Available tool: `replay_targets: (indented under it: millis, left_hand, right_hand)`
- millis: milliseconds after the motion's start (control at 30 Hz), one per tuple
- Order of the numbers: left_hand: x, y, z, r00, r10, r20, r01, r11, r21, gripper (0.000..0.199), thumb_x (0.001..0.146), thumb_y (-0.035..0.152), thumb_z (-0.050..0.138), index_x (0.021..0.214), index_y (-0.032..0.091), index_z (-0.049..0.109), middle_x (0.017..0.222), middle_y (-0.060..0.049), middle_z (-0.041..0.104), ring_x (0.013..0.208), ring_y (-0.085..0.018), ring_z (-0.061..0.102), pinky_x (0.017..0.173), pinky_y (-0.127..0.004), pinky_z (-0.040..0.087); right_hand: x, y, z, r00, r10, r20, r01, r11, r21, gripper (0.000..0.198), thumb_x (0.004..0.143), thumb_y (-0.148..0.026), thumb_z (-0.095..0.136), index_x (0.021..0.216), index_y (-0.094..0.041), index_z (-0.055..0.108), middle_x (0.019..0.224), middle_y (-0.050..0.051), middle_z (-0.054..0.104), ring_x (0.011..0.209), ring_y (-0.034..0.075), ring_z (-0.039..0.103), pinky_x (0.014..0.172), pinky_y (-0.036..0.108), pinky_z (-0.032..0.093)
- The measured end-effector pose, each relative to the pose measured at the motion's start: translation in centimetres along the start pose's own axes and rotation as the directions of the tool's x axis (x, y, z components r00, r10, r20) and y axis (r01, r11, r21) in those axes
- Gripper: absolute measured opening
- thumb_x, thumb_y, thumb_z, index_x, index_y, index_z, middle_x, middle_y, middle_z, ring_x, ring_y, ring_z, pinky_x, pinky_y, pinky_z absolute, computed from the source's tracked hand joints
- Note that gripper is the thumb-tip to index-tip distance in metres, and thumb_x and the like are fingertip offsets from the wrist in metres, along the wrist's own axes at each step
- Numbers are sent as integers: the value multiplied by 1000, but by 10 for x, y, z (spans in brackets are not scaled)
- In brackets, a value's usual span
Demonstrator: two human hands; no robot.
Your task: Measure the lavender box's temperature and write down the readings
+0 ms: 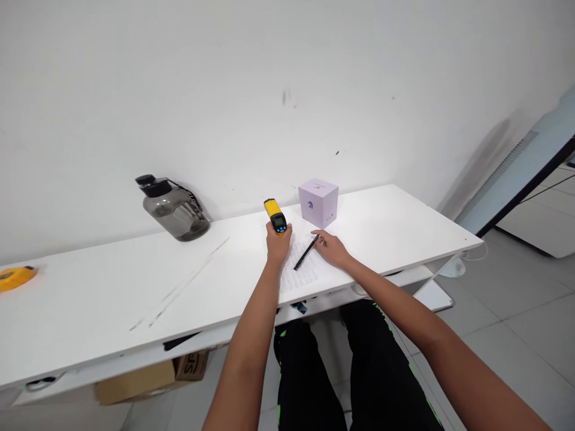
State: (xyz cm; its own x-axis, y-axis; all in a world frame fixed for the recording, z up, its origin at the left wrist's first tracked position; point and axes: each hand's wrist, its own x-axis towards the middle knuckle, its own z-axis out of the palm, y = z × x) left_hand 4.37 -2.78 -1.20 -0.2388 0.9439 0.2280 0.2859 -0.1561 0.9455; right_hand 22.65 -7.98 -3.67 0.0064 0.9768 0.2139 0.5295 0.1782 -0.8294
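Observation:
My left hand (278, 242) is wrapped round the handle of a yellow and black infrared thermometer (272, 209), its small screen and blue buttons facing me. A black pen (305, 254) is held near its upper end by the fingers of my right hand (331, 248); its other end slants down to the left over the paper. Beneath both hands lies a white sheet of paper (299, 278) covered in rows of faint writing. Just beyond my right hand stands a lilac box (318, 203) with a small dark figure on its side.
A grey see-through water bottle (175, 209) with a black lid stands tilted in view by the wall. A yellow-orange object (17, 278) sits at the left of the white table (103, 293). Under the table is a cardboard box (139, 380). My legs are close to the table's front edge.

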Motion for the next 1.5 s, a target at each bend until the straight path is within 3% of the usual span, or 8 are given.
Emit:
replay_targets:
  millis: [500,667,800,933,1033,1167,1367,1500]
  left_hand:
    - [1,-2,1,1000,1,3,0,999,-40,38,76,41,73,100,24,49,83,2,62,79,-16,60,73,-29,43]
    - [0,-2,1,1000,5,3,-5,998,-65,37,76,41,74,99,25,50,82,3,61,76,-16,59,73,-29,44]
    - [-2,-1,0,1000,-5,-1,5,995,-95,36,75,39,75,98,25,51,80,3,60,75,-15,58,72,-29,44]
    - [-2,-2,2,1000,-18,18,21,983,-184,35,73,36,76,98,24,55,79,3,59,73,-14,56,72,-29,44]
    - [2,-5,3,999,-48,19,51,950,-308,34,69,35,78,95,22,61,80,2,61,76,-13,58,76,-29,46]
    - [4,-7,5,991,-48,124,97,901,-422,34,60,35,83,85,18,67,83,-2,67,80,-14,61,82,-31,47]
    - [2,-4,6,980,-48,191,129,889,-439,35,56,31,86,83,17,70,80,-2,67,77,-14,60,81,-32,46]
    - [-1,-1,4,970,-60,237,151,908,-390,47,63,35,83,104,17,72,68,3,61,63,-10,54,73,-30,45]
  right_hand:
    - [-2,-6,-2,1000,15,7,-15,1000,-21,47,87,-22,59,133,-26,56,94,0,74,72,17,61,76,34,49]
    - [-2,-1,-1,990,-9,-143,17,998,52,44,87,-28,59,130,-22,56,105,4,70,73,16,61,80,37,53]
    - [5,7,-5,924,-52,-379,72,997,39,41,85,-34,59,124,-20,57,133,14,55,110,26,61,97,46,53]
    - [37,5,-14,847,56,-529,-30,998,58,93,72,-44,75,150,-20,31,160,20,26,153,39,19,120,63,28]
    - [74,-5,-16,870,123,-477,-48,985,167,123,60,-45,84,158,-22,12,164,19,21,155,41,14,123,64,18]
    - [104,-9,-8,856,162,-490,-23,961,277,121,64,-48,78,158,-16,11,163,22,25,152,34,27,124,51,26]
    - [98,9,-7,913,201,-354,-150,974,167,134,56,-41,82,161,-17,1,163,23,25,152,40,28,121,56,30]
    - [92,8,-11,911,266,-316,-231,962,144,133,58,-44,82,161,-16,4,161,24,31,148,40,36,119,55,33]
